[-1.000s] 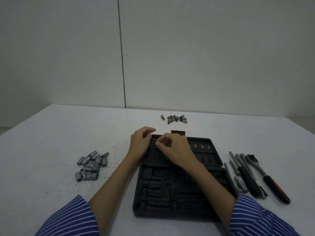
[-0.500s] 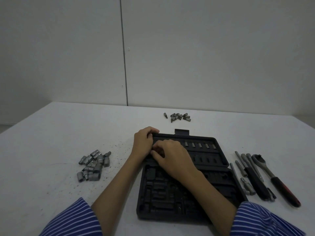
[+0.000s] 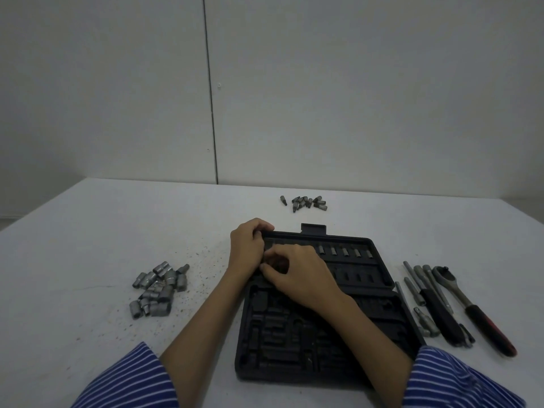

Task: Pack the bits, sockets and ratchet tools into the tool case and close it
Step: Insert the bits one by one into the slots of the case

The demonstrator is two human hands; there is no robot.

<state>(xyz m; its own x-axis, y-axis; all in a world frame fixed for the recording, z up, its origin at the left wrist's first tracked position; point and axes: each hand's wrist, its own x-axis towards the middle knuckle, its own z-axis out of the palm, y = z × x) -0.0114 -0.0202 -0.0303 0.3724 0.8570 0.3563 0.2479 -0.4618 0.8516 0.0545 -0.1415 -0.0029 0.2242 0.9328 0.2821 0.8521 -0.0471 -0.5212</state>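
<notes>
Pale grey walls are backing a white, speckled surface (image 3: pixel 88 231) on which the black moulded plastic tool case (image 3: pixel 323 334) is lying open before you. Your left hand (image 3: pixel 245 248) is gripping its far-left rim; your right hand (image 3: pixel 297 275) is curling its fingers (image 3: pixel 266 267) over a slot in the upper-left row, their contents hidden. Be seating each bit squarely, steadying the case. Loose grey steel bits (image 3: pixel 306 202) are waiting beyond, chunky steel sockets (image 3: pixel 157 288) left, red-handled ratchet (image 3: pixel 471 307) right, all well apart, leaving open reaching room.
</notes>
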